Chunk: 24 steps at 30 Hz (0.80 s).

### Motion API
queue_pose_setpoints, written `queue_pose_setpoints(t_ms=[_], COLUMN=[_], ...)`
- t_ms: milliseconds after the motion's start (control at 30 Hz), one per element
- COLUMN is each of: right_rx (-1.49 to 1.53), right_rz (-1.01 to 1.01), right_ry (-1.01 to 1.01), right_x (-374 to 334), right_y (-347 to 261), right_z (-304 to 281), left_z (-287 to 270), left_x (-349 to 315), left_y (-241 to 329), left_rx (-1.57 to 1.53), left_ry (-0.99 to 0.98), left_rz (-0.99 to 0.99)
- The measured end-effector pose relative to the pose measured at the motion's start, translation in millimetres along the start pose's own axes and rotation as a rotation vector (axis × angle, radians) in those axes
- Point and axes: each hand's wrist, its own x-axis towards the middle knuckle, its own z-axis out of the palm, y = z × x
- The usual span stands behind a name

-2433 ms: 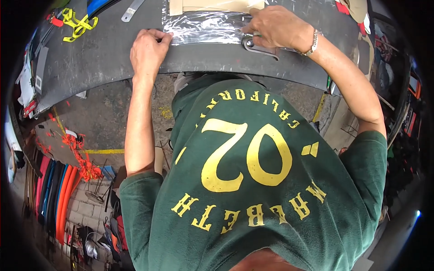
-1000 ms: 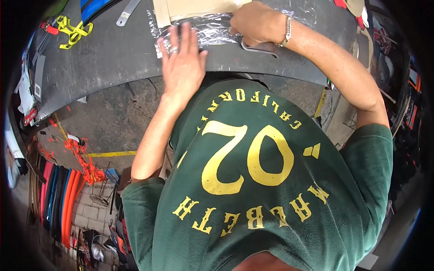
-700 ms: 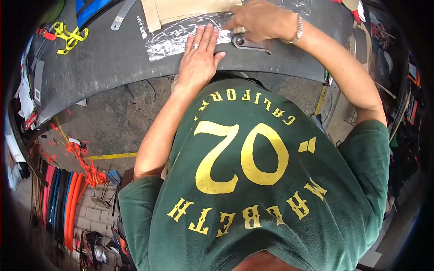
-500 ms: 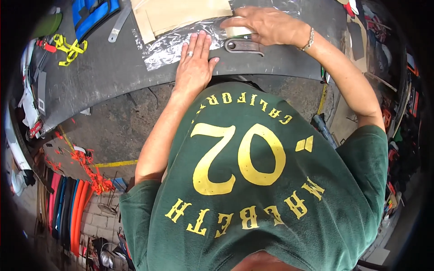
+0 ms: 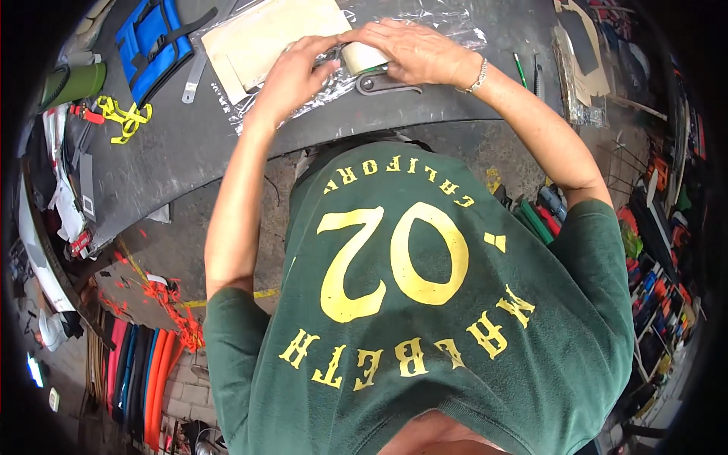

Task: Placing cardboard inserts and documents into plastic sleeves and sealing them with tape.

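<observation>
Under my right hand (image 5: 421, 54), a roll of pale tape (image 5: 365, 56) is gripped, tilted on the clear plastic film (image 5: 447, 26). My left hand (image 5: 294, 80) lies across the edge of the tan paper sheets (image 5: 265, 34), its thumb apart from its fingers. Those fingertips reach to the left side of the roll, close to the right hand's fingers. Whether they pinch a tape end is hidden. A flat grey metal tool (image 5: 387, 84) with a round hole lies just in front of the roll.
On the dark worktable (image 5: 171, 155), a blue bag (image 5: 155, 49), a metal ruler (image 5: 193, 82) and a yellow strap (image 5: 125, 117) lie to the left. A green pencil (image 5: 519, 70) and cardboard pieces (image 5: 580, 68) are on the right. Coloured rolls (image 5: 144, 371) stand below left.
My left hand has come off the plastic film and moved up to the left of the tape roll. The right hand still grips the roll, now tilted differently. The whole view has shifted slightly.
</observation>
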Motion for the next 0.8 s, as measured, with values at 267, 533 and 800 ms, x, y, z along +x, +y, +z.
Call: queue_pose_setpoints(t_ms=[267, 533, 800], right_rx=[0.215, -0.191, -0.255], right_rz=[0.037, 1.416, 1.386], right_ry=[0.252, 0.086, 0.382], right_x=[-21.9, -194.0, -277.8], right_y=[-2.8, 120.3, 165.6], right_z=[-5.0, 26.2, 65.9], left_z=[17.5, 16.5, 19.0], left_x=[55.1, 70.6, 90.6], left_y=[-58.2, -66.4, -49.8], left_rx=[-0.542, -0.590, -0.521], left_ry=[-0.630, -0.730, -0.804], left_rz=[-0.171, -0.176, -0.078])
